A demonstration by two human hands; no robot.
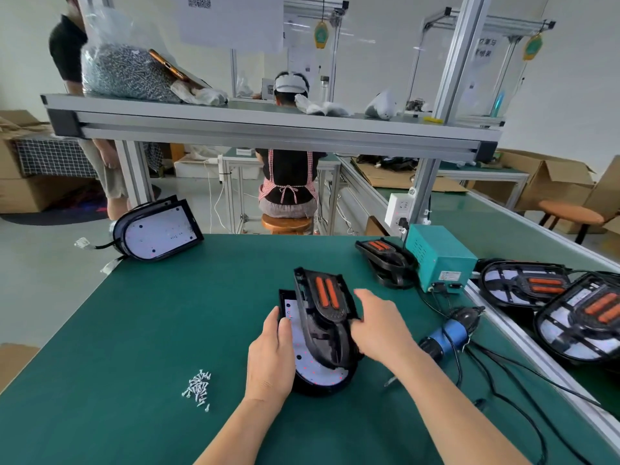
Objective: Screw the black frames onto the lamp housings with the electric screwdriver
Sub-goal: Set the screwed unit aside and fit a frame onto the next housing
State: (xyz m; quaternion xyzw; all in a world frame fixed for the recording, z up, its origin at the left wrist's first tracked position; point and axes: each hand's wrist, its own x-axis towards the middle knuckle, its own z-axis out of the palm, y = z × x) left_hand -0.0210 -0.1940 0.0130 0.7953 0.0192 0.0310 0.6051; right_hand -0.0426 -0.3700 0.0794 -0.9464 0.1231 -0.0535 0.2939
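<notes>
Black frame [327, 317] tilted over housing [318, 374], long axis away.

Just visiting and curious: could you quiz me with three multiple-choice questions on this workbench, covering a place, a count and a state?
1. Where is the loose pile of small silver screws? A) on the green table mat, on the left hand's side B) on a wooden stool C) inside a teal box
2. How many orange strips show on the black plastic frame being handled? A) one B) two C) four
3. What state is the blue-and-black electric screwdriver in? A) driving a screw B) hanging overhead C) lying unheld on the mat
Answers: 1 A, it lies left of both hands; 2 B, two parallel strips show; 3 C, the right hand holds the frame, the left the white-faced lamp housing.
</notes>
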